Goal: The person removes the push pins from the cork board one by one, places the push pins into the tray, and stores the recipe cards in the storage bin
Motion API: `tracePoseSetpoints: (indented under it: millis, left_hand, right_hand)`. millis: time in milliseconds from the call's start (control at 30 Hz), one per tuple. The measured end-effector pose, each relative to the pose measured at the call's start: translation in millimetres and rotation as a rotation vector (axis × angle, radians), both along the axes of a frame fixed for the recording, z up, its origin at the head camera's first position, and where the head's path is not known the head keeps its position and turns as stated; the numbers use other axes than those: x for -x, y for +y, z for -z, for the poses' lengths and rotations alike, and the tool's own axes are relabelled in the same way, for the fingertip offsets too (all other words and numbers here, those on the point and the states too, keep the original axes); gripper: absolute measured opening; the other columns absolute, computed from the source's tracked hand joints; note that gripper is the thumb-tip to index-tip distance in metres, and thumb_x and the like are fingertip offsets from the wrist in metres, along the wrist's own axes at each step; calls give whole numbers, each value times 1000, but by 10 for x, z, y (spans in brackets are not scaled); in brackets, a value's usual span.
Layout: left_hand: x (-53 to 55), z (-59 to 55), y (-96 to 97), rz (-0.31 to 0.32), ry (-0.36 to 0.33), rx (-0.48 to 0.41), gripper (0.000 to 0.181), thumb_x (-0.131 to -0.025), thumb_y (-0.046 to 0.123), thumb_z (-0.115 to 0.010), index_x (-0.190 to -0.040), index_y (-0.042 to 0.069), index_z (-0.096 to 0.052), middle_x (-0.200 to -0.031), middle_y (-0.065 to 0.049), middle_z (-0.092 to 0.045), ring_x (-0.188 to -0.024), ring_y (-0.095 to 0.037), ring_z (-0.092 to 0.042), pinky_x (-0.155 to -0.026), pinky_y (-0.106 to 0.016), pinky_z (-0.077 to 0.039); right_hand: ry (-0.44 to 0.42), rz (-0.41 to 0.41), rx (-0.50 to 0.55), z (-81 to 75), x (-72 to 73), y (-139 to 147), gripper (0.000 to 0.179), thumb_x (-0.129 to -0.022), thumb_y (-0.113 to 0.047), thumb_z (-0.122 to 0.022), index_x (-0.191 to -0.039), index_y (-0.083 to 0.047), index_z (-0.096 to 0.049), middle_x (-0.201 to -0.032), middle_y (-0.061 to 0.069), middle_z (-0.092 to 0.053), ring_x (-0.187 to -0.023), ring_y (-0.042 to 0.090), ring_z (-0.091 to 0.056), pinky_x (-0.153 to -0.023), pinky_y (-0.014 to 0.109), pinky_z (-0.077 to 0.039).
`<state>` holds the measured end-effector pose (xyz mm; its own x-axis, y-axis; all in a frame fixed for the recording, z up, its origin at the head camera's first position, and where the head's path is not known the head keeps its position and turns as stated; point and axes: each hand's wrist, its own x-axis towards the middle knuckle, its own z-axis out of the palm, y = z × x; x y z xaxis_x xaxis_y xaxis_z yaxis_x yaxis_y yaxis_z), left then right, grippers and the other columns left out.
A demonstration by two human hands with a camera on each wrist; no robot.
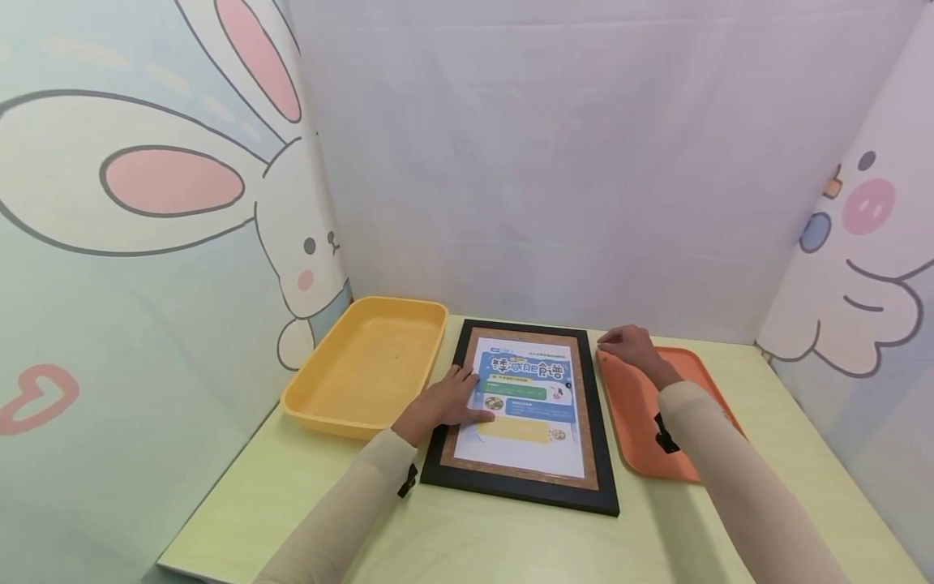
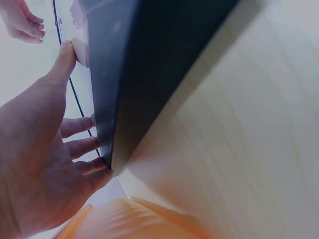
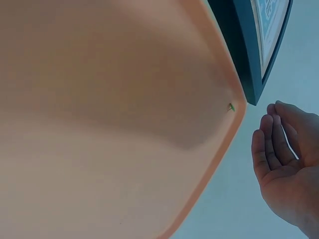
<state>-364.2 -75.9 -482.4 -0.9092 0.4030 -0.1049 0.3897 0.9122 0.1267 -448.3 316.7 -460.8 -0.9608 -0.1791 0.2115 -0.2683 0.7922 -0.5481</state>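
Observation:
A black-framed cork board lies on the table with a printed poster on it. My left hand rests across the frame's left side, fingers spread and thumb on the poster. In the left wrist view those fingertips lie right along the black edge. Over the far left corner of the orange tray is my right hand, thumb and fingertips drawn together. I cannot tell whether something small is between them. A tiny green pin-like piece lies inside the tray corner.
A deep yellow tray stands left of the board. The orange tray lies close along the board's right side. A pale wall rises behind the table, with cartoon-printed walls at both sides.

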Motion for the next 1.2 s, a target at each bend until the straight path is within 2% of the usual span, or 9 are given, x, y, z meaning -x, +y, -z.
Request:
tracePoseSetpoints:
  millis: [267,500,733,1000,1200]
  left_hand:
    - [-20,-30,5,-7,-14,-3,99,-87,74,-66,-159,10,-41,-167,-11,-33,-147,-29,-35,-117,-48,-40]
    - [-11,-21,5,-11,-22,-18,99,-88,73,-66,-159,10,-40,-169,-12,-29,-150,-30,-32,-118,-48,-38]
    - [4,6,2,-25,-24,-22,98,-88,73,-66,-159,10,-40,-169,-12,-29,-150,-30,-32,-118,-49,-39]
    - [3,25,5,-23,-19,-21,98,-88,73,-66,-159,11,-40,-169,-11,-29,-148,-29,-33,-118,-48,-39]
    - [-4,19,3,-26,-23,-27,98,-88,73,-66,-160,12,-39,-169,-10,-28,-147,-29,-33,-118,-48,-39]
  right_hand:
    - [-75,-3,-46,23,-62,102,24,-100,-11,-69,-111,9,-75,-106,25,-74,-94,40,-70,-79,52,-59]
    - [-137,30,-52,140,-79,152,23,-99,-16,-71,-110,5,-76,-106,22,-74,-93,36,-70,-78,47,-60]
    - [-113,29,-59,234,-91,156,22,-98,-13,-71,-108,5,-77,-103,20,-74,-92,33,-68,-80,49,-59]
    - [-120,24,-72,252,-170,142,21,-97,-11,-73,-106,8,-76,-100,21,-74,-87,30,-67,-78,46,-58]
    - [-94,43,-71,293,-160,143,21,-96,-12,-75,-105,7,-77,-99,20,-75,-85,29,-66,-76,43,-57]
